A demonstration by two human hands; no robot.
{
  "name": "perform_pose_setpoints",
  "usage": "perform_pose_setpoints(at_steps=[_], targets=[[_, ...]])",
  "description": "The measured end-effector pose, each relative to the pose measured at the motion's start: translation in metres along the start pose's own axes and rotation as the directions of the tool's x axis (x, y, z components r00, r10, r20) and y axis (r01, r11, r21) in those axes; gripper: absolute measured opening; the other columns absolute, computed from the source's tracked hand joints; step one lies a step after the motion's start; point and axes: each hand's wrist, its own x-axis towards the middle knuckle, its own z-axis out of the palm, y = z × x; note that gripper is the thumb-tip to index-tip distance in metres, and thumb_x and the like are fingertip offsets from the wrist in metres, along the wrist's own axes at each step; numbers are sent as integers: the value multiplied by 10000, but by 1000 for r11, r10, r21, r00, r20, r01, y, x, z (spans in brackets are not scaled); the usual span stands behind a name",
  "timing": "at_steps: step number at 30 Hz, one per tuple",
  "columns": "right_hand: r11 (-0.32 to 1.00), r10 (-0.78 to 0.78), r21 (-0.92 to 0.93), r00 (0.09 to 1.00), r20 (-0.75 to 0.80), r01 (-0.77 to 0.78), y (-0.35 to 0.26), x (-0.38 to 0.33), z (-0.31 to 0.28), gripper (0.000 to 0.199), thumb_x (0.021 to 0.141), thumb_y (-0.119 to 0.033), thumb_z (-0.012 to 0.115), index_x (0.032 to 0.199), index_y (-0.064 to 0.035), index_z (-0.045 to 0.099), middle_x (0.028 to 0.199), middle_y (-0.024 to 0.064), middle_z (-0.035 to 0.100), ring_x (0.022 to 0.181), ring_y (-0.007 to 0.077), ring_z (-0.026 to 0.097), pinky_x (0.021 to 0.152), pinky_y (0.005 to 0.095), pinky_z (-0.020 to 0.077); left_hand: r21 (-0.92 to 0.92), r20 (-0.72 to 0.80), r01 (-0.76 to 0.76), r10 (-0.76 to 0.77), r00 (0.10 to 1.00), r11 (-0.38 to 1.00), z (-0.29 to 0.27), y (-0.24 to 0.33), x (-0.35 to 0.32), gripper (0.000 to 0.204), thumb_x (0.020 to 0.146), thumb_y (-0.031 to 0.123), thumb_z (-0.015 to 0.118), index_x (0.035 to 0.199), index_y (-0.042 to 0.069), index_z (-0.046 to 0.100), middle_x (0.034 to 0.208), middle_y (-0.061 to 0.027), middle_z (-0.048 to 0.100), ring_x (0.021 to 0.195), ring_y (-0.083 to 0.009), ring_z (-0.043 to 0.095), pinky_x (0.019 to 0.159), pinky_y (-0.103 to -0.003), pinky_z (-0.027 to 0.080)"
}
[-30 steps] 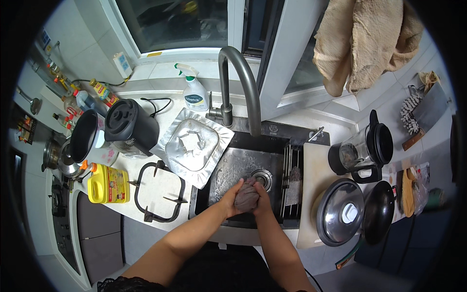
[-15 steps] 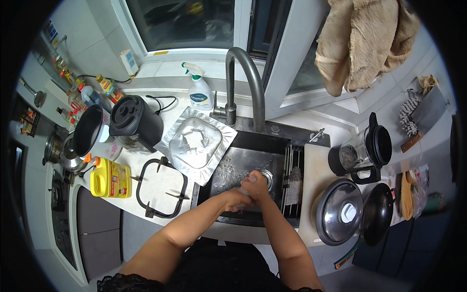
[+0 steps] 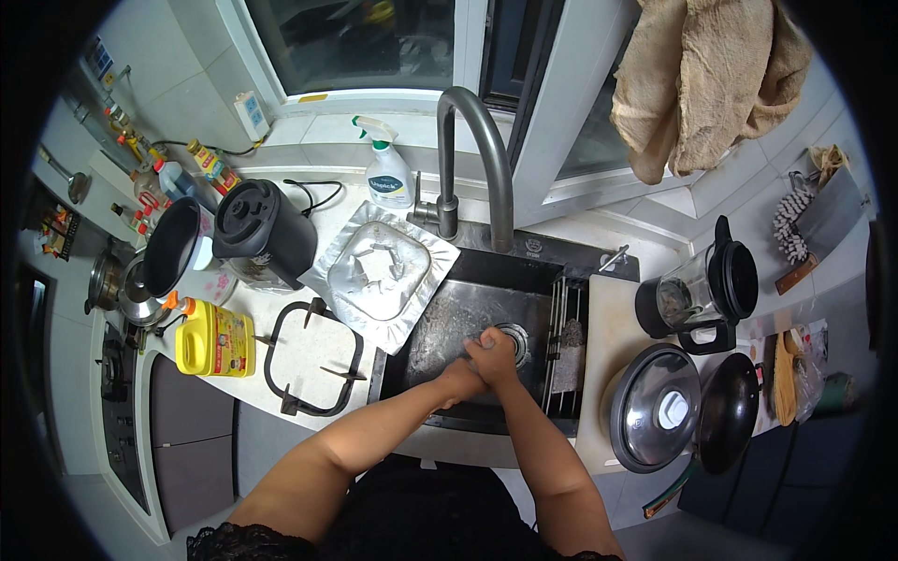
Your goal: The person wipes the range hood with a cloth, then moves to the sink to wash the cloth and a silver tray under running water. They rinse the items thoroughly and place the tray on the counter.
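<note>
My left hand (image 3: 460, 381) and my right hand (image 3: 493, 355) are clasped against each other low over the dark sink (image 3: 440, 323). Both are closed, with the right one higher and farther forward. Whatever lies between them, if anything, is hidden by the fingers. Just beyond my right hand, the round drain (image 3: 514, 344) shows in the wet sink floor. The tall grey faucet (image 3: 474, 150) arches over the sink's back edge, and I see no stream falling from it.
Left of the sink lie a foil stove liner (image 3: 374, 271), a black pan support (image 3: 271, 366) and a yellow jug (image 3: 215, 341). A spray bottle (image 3: 388, 178) stands behind. On the right are a wire rack (image 3: 552, 346), a cutting board (image 3: 597, 374), a lidded pot (image 3: 655, 408) and a blender jug (image 3: 687, 294).
My hands have drawn closer together, my left turning in against my right. The pale wet patch seen between them is out of sight, and the sink's water looks calmer. My view has shifted slightly.
</note>
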Motion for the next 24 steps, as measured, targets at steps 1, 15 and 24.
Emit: perform_pose_setpoints(at_steps=[1, 15, 24], targets=[[1000, -10, -10, 1000, -11, 10, -6, -1, 0, 209, 684, -40, 649, 611, -29, 454, 555, 27, 438, 548, 95, 402, 510, 298, 367, 50, -21, 2, -1, 1000, 999, 3, -5, 6, 360, 759, 293, 648, 963, 0, 607, 692, -123, 612, 508, -205, 585, 404, -341, 418], [978, -116, -175, 993, -12, 112, 10, -12, 3, 133, 636, -26, 565, 596, 9, 443, 525, 123, 441, 492, 174, 404, 503, 344, 359, 490, -54, -313, 387, 921, 814, 14, -31, 14, 421, 779, 402, 610, 990, 40, 654, 997, -225, 651, 961, -382, 613, 847, -431, 484], [978, -104, -182, 995, 0, 102, 13, -20, 5, 149, 649, -76, 588, 610, 15, 477, 534, 162, 463, 492, 222, 452, 522, 370, 398, 542, -68, -270, 363, 929, 796, 21, -42, 15, 433, 802, 399, 562, 971, 11, 651, 968, -241, 650, 931, -399, 619, 848, -443, 483]])
